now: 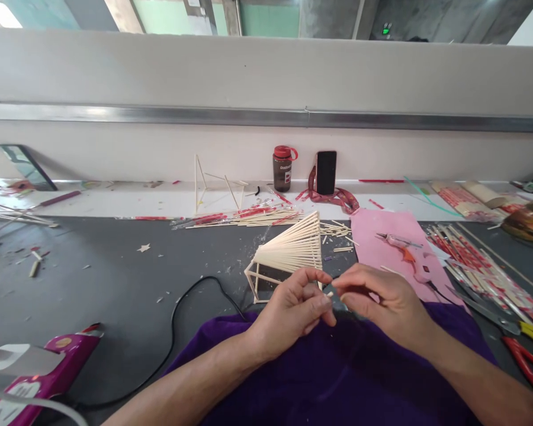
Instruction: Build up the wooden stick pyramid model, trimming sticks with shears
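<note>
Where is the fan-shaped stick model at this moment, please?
In the head view, the stick model stands near the centre of the grey table, just beyond the left hand and left of the pink sheet.

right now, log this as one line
left hand: pinching small pale piece; right hand: close beside, hold unclear; stick frame: beyond hands

A metal rail (pixel 160 115) crosses the white partition (pixel 249 74) behind the gray tabletop (pixel 115 272).

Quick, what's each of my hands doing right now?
Left hand: closed, holding a short pale stick.
Right hand: fingers curled; whether it holds anything can't be told.
</note>
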A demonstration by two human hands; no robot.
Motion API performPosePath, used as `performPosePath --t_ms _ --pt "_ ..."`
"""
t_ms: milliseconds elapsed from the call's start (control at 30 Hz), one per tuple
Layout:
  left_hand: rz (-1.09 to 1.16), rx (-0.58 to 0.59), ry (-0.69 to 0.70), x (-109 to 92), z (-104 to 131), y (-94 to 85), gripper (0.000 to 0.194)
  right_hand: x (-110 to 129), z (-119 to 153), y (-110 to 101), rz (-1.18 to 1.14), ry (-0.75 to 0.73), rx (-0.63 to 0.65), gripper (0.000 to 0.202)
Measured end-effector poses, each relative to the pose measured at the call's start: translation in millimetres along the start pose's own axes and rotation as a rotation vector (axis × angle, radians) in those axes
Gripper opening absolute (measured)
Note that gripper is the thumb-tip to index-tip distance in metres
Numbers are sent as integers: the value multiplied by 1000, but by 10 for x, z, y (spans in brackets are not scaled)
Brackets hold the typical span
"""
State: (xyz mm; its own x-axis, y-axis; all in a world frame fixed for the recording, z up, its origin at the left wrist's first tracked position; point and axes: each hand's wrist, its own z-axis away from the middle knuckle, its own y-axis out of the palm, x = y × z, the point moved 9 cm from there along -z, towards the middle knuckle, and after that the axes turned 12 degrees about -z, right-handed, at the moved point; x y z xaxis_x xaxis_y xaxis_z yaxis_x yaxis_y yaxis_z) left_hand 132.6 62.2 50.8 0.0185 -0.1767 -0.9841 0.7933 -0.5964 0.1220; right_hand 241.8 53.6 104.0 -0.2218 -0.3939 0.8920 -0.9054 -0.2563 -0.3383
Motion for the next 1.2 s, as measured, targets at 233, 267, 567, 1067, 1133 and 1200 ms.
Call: performPosePath --t_ms 233,267,567,1067,1133,1200 --pt "-10 67 -15 40 26 129 40 -323 6 189 -460 261 75 19" --pt "-20 77 -21 42 30 145 40 -349 17 185 -503 286 66 20" --pt "-168 65 -46 37 50 159 43 -374 114 164 -564 270 -8 19" --pt "-161 259 -373 413 73 217 30 -813 290 -552 -571 372 -480 19" --pt "-221 243 -342 407 65 202 29 -798 344 -753 -480 322 -556 19" --pt "-336 216 -285 355 61 185 28 -677 436 -926 -237 278 -609 16"
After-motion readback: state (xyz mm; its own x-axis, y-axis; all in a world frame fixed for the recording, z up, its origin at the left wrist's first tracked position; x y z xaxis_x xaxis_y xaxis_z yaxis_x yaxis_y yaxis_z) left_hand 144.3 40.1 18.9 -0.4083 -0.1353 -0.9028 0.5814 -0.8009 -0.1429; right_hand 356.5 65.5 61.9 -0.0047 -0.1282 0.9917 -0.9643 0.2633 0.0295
